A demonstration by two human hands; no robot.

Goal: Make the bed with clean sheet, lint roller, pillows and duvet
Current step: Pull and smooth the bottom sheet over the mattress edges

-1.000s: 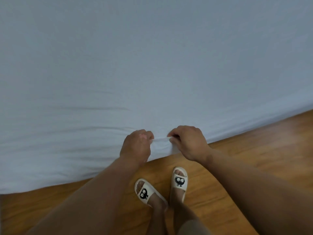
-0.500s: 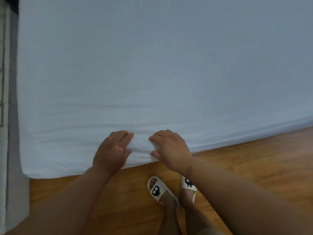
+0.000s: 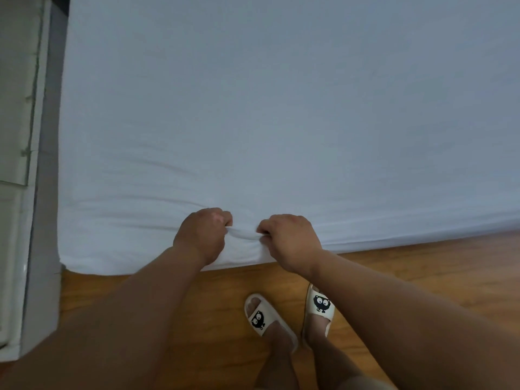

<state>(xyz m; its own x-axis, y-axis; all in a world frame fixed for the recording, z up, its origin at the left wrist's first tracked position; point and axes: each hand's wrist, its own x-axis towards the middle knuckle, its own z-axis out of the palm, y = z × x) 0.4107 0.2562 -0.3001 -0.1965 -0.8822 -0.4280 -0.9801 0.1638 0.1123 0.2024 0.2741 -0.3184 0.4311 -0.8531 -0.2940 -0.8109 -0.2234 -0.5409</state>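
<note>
We grip the sheet (image 3: 281, 108) at its near edge
Our left hand (image 3: 201, 235) and right hand (image 3: 289, 240), side by side, each clamp a fold of it; the edge runs left to right, the rest spreading away from us.

1. We see a white sheet (image 3: 281, 108) spread over the bed (image 3: 92, 249). It fills most of the view, smooth across the middle and creased toward the near edge.
2. The left grip (image 3: 201, 235) curls its fingers round a raised fold of the sheet at the bed's near edge.
3. The right grip (image 3: 289, 240) pinches the same fold just beside it. The two stay apart, with a short ridge of cloth (image 3: 244, 233) between them.
4. Below the sheet's hem we see a wooden floor (image 3: 422, 277).
5. On the floor near the bed stand a left slipper (image 3: 260, 315) and a right slipper (image 3: 320, 302), both pale with black cartoon faces.
6. A pale piece of furniture (image 3: 17, 108) runs along the left edge, beside the bed.
</note>
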